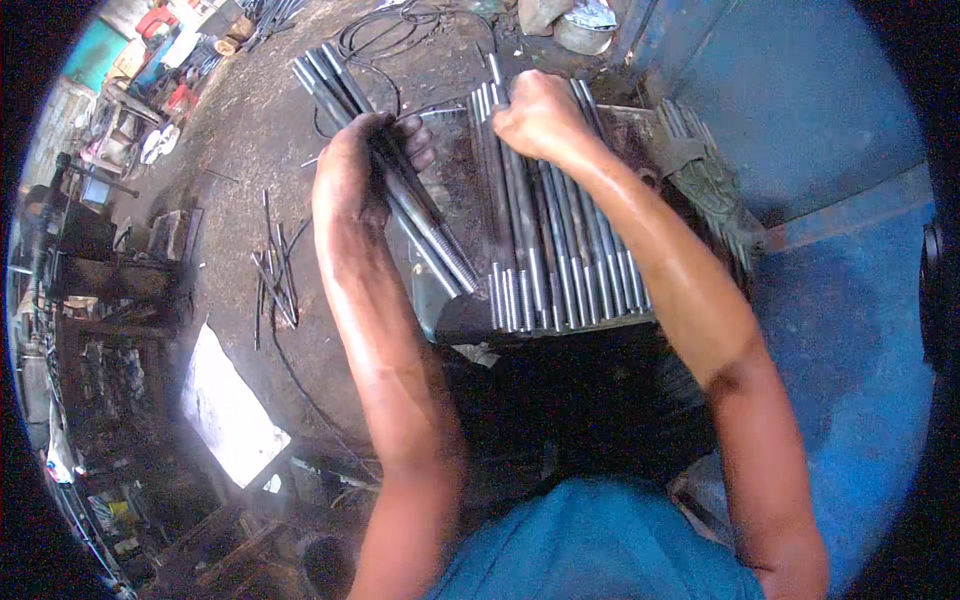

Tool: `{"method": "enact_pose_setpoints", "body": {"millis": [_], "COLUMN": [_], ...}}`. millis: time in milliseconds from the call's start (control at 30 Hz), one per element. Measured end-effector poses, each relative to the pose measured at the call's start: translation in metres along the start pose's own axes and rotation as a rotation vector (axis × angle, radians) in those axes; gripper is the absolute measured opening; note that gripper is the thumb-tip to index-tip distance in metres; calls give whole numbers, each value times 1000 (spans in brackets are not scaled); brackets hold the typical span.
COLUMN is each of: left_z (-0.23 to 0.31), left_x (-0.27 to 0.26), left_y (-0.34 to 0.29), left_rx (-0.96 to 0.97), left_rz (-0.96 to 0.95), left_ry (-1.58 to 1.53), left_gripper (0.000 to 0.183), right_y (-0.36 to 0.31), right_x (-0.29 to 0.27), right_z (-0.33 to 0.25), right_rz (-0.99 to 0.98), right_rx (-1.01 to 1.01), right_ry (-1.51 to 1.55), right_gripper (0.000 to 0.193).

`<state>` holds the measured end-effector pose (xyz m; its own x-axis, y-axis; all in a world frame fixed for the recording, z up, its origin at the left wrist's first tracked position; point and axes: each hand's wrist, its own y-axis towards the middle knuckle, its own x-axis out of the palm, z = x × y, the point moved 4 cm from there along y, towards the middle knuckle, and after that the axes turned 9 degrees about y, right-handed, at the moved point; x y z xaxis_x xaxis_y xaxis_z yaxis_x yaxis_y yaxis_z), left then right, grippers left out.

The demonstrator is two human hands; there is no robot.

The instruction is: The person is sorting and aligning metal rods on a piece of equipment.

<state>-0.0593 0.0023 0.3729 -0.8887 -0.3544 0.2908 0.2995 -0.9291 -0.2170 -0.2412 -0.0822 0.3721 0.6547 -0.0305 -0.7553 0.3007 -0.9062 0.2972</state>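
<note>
A bundle of several steel rods with threaded ends lies slantwise in my left hand, whose fingers are wrapped round its middle. The bundle's near ends point down toward the bench. To the right, a row of similar threaded rods lies side by side, threaded ends toward me. Over the far part of that row, my right hand is closed on a rod whose tip sticks out past the others. The palm and fingertips of my right hand are hidden from view.
Loose thin rods and a white sheet lie on the ground at left. A dark cable coils at the far side. Blue metal panels stand at right, beside a cloth. Machinery lines the left edge.
</note>
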Motion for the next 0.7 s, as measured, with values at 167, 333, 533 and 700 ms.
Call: {"method": "enact_pose_setpoints", "body": {"millis": [167,333,533,700], "left_z": [-6,-13,-15,-12], "left_x": [11,14,14,15], "left_y": [-1,5,8,7], "left_rx": [-35,-62,-58,-80], "left_rz": [-11,-121,-116,-104], "left_ry": [-2,131,118,115], "left_gripper": [26,27,25,25], "right_y": [-9,-10,-11,-17], "right_x": [8,8,12,9], "right_z": [-17,-22,-23,-28], "right_rz": [-65,-92,-204,-185], "right_rx": [19,65,108,74], "right_ry": [-21,-84,-129,-117], "right_gripper": [24,24,25,23]}}
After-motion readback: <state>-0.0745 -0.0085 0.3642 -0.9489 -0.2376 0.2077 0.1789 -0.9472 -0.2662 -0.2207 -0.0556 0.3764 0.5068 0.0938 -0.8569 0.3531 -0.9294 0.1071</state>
